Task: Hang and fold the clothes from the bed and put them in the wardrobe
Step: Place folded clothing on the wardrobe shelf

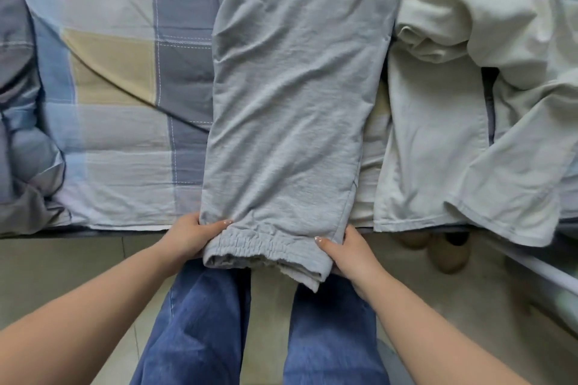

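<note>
While the grey trousers (pixel 291 109) lie lengthwise on the bed (pixel 119 72), left hand (pixel 190 236) and right hand (pixel 350 255) each grasp a waistband corner; lift both evenly so the fold lands straight.

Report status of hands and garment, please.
Left hand, right hand grip elastic waistband of grey cotton trousers. Trousers flat on checked bedsheet. Cream garment alongside.
</note>
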### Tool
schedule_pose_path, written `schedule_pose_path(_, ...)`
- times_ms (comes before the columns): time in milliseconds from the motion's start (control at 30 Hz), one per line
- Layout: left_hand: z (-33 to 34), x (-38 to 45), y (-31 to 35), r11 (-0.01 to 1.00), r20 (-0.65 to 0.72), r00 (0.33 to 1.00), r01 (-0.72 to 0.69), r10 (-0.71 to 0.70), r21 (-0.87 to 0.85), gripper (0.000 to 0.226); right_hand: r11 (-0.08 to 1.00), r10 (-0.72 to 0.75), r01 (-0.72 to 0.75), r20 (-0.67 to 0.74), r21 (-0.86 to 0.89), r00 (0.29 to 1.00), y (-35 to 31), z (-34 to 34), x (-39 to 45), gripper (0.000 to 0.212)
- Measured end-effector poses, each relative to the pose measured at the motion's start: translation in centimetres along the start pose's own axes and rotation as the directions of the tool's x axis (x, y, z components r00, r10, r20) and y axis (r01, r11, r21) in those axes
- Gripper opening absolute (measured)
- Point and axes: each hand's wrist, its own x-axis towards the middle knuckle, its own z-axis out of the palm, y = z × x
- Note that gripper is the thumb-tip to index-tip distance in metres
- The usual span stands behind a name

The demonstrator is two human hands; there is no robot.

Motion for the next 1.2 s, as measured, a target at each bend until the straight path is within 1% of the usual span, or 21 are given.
schedule_pose_path(67, -0.3, -1.5, -1.4, 0.998, 0.038, 0.998, 0.056, -0.056, -0.008, 0.019, 0.997, 0.027, -0.026, -0.016, 0.076, 1.0, 0.9, 0.6, -1.8, 0.04)
schedule_pose_path(100, -0.3, -2.3, -1.6, 0.997, 0.049, 0.997, 0.065, -0.064, -0.031, 0.018, 0.992, 0.017, -0.012, -0.042, 0.123, 0.999, 1.0, 0.8, -2.5, 0.051)
schedule_pose_path(167, -0.7, -3.4, -1.1, 0.994, 0.068, 0.997, 0.05, -0.044, -0.101, 0.018, 0.98, -0.048, 0.065, -0.091, 0.188, 0.995, 0.6, 0.6, -3.8, 0.071)
schedule_pose_path(200, -0.8, -4.0, -0.5, 0.992, 0.086, 0.996, 0.032, -0.022, -0.121, 0.019, 0.976, -0.083, 0.102, -0.103, 0.192, 0.991, 0.1, 0.2, -4.3, 0.076)
schedule_pose_path(233, -1.0, -4.6, 0.2, 0.993, 0.102, 0.995, 0.008, 0.004, -0.12, 0.019, 0.972, -0.11, 0.129, -0.106, 0.196, 0.988, -0.4, -0.1, -4.7, 0.074)
schedule_pose_path(267, -1.3, -5.3, 0.8, 0.994, 0.121, 0.992, -0.017, 0.029, -0.104, 0.019, 0.969, -0.129, 0.146, -0.095, 0.198, 0.987, -1.0, -0.3, -5.3, 0.068)
schedule_pose_path(333, -1.8, -6.7, 1.3, 0.998, 0.155, 0.987, -0.032, 0.041, -0.059, 0.021, 0.974, -0.128, 0.137, -0.062, 0.181, 0.99, -1.5, -0.4, -6.4, 0.055)
schedule_pose_path(400, -2.3, -8.1, 1.2, 0.998, 0.182, 0.983, -0.017, 0.027, -0.053, 0.029, 0.98, -0.075, 0.08, -0.031, 0.184, 0.997, -1.3, -0.2, -7.4, 0.04)
schedule_pose_path(500, -2.7, -9.1, 1.5, 0.991, 0.174, 0.983, -0.034, 0.056, -0.126, 0.034, 0.947, 0.036, -0.042, 0.024, 0.32, 0.999, -1.6, 0.1, -8.1, 0.023)
schedule_pose_path(533, -2.8, -9.1, 2.2, 0.983, 0.162, 0.983, -0.053, 0.082, -0.178, 0.036, 0.922, 0.05, -0.065, 0.051, 0.381, 0.997, -2.3, 0.0, -8.0, 0.022)
schedule_pose_path(600, -2.6, -8.7, 4.2, 0.95, 0.139, 0.982, -0.083, 0.13, -0.3, 0.039, 0.875, 0.049, -0.083, 0.083, 0.478, 0.995, -4.2, -0.4, -7.1, 0.027)
schedule_pose_path(700, -3.0, -6.4, 8.5, 0.906, 0.052, 0.988, -0.111, 0.145, -0.409, 0.044, 0.829, -0.019, -0.031, 0.084, 0.558, 0.996, -8.3, -1.3, -5.0, 0.039)
schedule_pose_path(800, -3.2, -4.0, 14.0, 0.89, 0.08, 0.975, -0.152, 0.205, -0.429, 0.022, 0.781, -0.076, 0.037, 0.036, 0.623, 0.997, -13.5, -2.3, -2.0, 0.052)
schedule_pose_path(900, -3.2, -1.3, 19.6, 0.835, 0.028, 0.977, -0.164, 0.21, -0.525, 0.019, 0.76, -0.11, 0.114, -0.047, 0.64, 0.993, -18.9, -3.4, 1.9, 0.043)
schedule_pose_path(967, -3.1, 0.3, 23.3, 0.823, 0.027, 0.973, -0.177, 0.227, -0.54, 0.018, 0.744, -0.129, 0.144, -0.072, 0.652, 0.989, -22.2, -4.0, 3.6, 0.037)
schedule_pose_path(1033, -2.9, 2.1, 26.1, 0.83, 0.038, 0.972, -0.177, 0.232, -0.529, 0.019, 0.725, -0.145, 0.165, -0.086, 0.669, 0.986, -25.2, -4.3, 5.1, 0.024)
schedule_pose_path(1067, -2.8, 2.9, 27.2, 0.832, 0.036, 0.973, -0.176, 0.228, -0.526, 0.018, 0.707, -0.14, 0.167, -0.096, 0.687, 0.985, -26.3, -4.5, 5.8, 0.021)
schedule_pose_path(1133, -2.5, 4.2, 28.8, 0.831, 0.019, 0.977, -0.17, 0.213, -0.53, 0.018, 0.685, -0.134, 0.176, -0.116, 0.707, 0.984, -27.8, -4.5, 7.0, 0.024)
schedule_pose_path(1200, -2.4, 5.4, 29.5, 0.823, -0.017, 0.975, -0.197, 0.222, -0.533, 0.023, 0.714, -0.139, 0.185, -0.123, 0.675, 0.983, -28.1, -4.5, 8.0, 0.029)
